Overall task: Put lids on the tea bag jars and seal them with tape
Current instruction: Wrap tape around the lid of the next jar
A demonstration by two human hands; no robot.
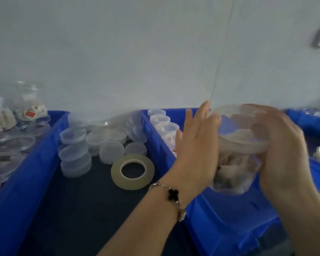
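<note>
Both hands hold the jar (236, 159) above the right bin (229, 218): left hand (194, 145) flat against it, right hand (284, 150) cupping (blurred); press the lid (242, 126) down evenly before reaching for tape (132, 171)

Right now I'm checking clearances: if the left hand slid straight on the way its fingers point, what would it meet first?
The left hand points up and away, along the held jar. Next in line seems the blue bin far rim, then the white wall; depth is unclear.
</note>
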